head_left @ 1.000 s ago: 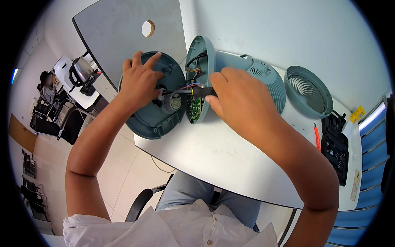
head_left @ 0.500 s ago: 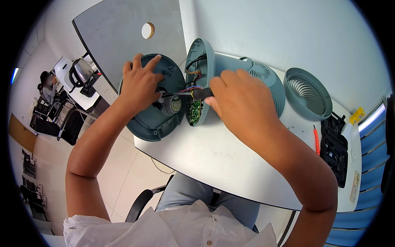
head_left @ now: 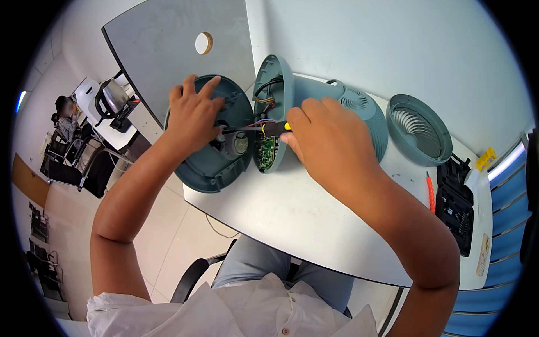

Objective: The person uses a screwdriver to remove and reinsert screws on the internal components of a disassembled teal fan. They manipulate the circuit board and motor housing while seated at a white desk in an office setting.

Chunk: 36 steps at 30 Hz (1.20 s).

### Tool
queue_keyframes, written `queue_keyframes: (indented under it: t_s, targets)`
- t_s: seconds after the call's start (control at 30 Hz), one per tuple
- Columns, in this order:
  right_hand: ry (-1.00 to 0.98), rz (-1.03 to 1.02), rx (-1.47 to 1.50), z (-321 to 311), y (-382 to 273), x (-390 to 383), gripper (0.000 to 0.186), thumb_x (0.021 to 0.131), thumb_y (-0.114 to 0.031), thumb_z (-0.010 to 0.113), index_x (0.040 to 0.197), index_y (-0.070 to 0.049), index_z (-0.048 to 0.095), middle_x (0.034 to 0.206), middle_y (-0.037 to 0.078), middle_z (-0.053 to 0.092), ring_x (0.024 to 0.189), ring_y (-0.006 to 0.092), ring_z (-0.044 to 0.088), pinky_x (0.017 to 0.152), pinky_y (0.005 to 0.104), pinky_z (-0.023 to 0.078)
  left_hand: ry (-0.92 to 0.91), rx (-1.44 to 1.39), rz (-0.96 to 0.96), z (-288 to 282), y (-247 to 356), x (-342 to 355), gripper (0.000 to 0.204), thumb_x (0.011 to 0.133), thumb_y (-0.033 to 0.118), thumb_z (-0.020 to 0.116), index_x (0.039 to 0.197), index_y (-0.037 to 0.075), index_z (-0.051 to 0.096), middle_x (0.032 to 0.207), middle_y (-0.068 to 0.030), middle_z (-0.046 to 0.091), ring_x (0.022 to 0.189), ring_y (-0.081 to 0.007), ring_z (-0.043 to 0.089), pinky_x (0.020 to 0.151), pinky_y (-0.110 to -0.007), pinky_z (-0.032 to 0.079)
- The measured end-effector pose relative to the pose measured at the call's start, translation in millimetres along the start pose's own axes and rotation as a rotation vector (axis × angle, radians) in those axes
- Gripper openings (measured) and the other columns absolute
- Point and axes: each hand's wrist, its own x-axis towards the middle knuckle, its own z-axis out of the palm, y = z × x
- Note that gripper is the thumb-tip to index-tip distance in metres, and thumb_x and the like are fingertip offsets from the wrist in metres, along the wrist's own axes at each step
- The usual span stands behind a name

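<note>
My right hand is closed around the handle of a black-and-yellow screwdriver. Its shaft points left into a round dark green fan base, beside a silver motor. The fingers of my left hand spread over the inside of this base and hold it tilted, with the thumb near the screwdriver's tip. What the tip touches is hidden. Wires run from the base into an upright green shell, where a green circuit board shows. Behind my right hand lies the ribbed fan body.
A round slotted grille rests at the right of the white table. Near it are a red-handled tool and an open black bit case. A kettle and a seated person are at the far left.
The screwdriver's handle has turned in my right hand, so more yellow shows on it. My left hand and the base stay almost in place.
</note>
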Motion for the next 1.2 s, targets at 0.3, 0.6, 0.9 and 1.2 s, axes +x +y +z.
queue_keyframes:
  t_s: [0.3, 0.6, 0.9, 1.2]
  targets:
    - [-0.01, 0.046, 0.086, -2.3, -3.3, -1.4, 0.024, 0.078, -0.009, 0.067, 0.098, -0.007, 0.055, 0.087, 0.007, 0.049, 0.072, 0.0216, 0.057, 0.054, 0.0288, 0.051, 0.014, 0.005, -0.002, 2.5, -0.5, 0.9, 0.044, 0.057, 0.022, 0.081, 0.099, 0.017, 0.068, 0.143, -0.0064, 0.043, 0.129, -0.039, 0.036, 0.099, -0.051, 0.034]
    - [0.062, -0.014, -0.006, -2.4, -1.7, -0.8, 0.017, 0.079, -0.014, 0.068, 0.091, -0.008, 0.059, 0.085, 0.005, 0.049, 0.075, 0.0186, 0.053, 0.052, 0.0295, 0.047, 0.055, 0.021, 0.019, 8.0, -1.4, 0.4, 0.045, 0.057, 0.021, 0.081, 0.1, 0.018, 0.068, 0.142, -0.0067, 0.044, 0.128, -0.0379, 0.037, 0.098, -0.049, 0.035]
    - [0.049, 0.026, -0.045, 0.2, -10.2, -1.8, 0.016, 0.082, -0.015, 0.066, 0.088, -0.006, 0.055, 0.085, 0.006, 0.05, 0.072, 0.0197, 0.052, 0.057, 0.0319, 0.051, 0.052, 0.011, 0.014, 6.7, -2.4, -1.0, 0.044, 0.057, 0.02, 0.081, 0.099, 0.018, 0.069, 0.142, -0.0064, 0.043, 0.128, -0.0374, 0.037, 0.097, -0.048, 0.035]
    - [-0.088, 0.091, 0.053, 0.5, -14.0, -3.3, 0.02, 0.081, -0.015, 0.067, 0.091, -0.005, 0.054, 0.085, 0.007, 0.051, 0.077, 0.0212, 0.054, 0.058, 0.033, 0.05, 0.068, -0.001, 0.014, 10.5, -3.9, 0.0, 0.044, 0.056, 0.019, 0.081, 0.099, 0.017, 0.069, 0.141, -0.0065, 0.044, 0.127, -0.0378, 0.037, 0.097, -0.049, 0.035]
